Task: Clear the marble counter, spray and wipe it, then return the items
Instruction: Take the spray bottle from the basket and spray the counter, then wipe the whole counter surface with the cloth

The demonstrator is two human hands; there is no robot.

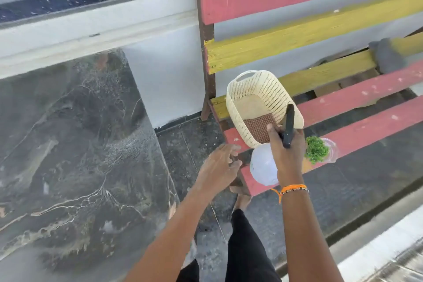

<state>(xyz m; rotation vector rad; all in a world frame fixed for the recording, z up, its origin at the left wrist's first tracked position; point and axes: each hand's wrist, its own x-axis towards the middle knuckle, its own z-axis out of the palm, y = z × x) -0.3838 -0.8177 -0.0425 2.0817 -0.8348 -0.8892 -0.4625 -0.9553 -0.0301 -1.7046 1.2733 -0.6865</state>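
Note:
The dark marble counter (68,144) fills the left half and its top looks wet and streaked. My right hand (286,151) grips the black trigger head of a white spray bottle (263,167) over the front slats of a red and yellow wooden bench (343,103). A cream plastic basket (256,94) with a brown cloth (259,127) in it stands on the bench just beyond that hand. A small green plant in a clear cup (318,150) sits to the right of it. My left hand (219,169) hovers with relaxed fingers beside the bottle and holds nothing.
A grey object (389,57) lies on the bench at the right. A white wall (164,75) stands between counter and bench. Dark floor tiles (190,149) run below, with my legs in black trousers (247,247) over them. A window ledge (91,27) runs behind the counter.

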